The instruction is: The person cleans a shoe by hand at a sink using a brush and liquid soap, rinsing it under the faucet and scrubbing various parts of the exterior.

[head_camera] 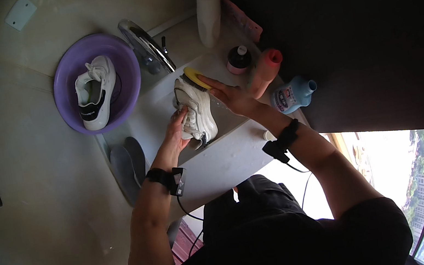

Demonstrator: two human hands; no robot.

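Over a white sink basin (150, 113), my left hand (176, 129) grips a white sneaker (199, 105) by its laced upper, tilting it so the pale sole edge faces right. My right hand (233, 98) holds a yellow-backed scrub brush (194, 78), its dark bristles against the end of the shoe farthest from me. A second white sneaker (108, 95) with a black heel patch lies in a purple plastic basin (67, 109) at the far left of the sink.
A chrome faucet (148, 44) arches over the sink. Along the right stand a white bottle (209, 12), a dark bottle (239, 61), a pink bottle (265, 72) and a blue bottle (293, 94). Grey insoles (128, 166) rest on the left ledge. Cables hang from both wrist straps.
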